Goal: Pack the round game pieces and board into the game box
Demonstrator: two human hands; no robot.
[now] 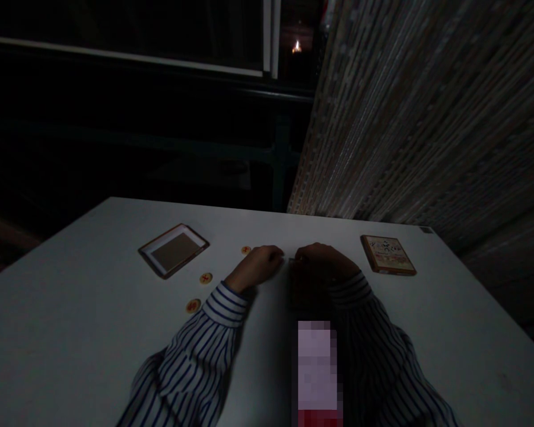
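My left hand (pixel 261 264) is closed, fingers curled together just above the table's middle. Across a small gap, my right hand (pixel 324 261) is closed too, with a thin edge showing at its fingertips. What either hand pinches is too dark and small to name. A dark area lies under the right hand; I cannot tell whether it is an object or shadow. Round xiangqi pieces with red characters lie left of my left hand: one piece (pixel 246 250) beside the knuckles, another piece (pixel 206 278) further left, and a third piece (pixel 193 305) near the sleeve.
An open shallow wooden box (pixel 174 250) lies at the back left of the white table (pixel 98 320). At the right sits a flat box or lid (pixel 389 255) with dark writing. A string curtain (pixel 382 107) hangs behind the right side. A pixelated patch covers the bottom centre.
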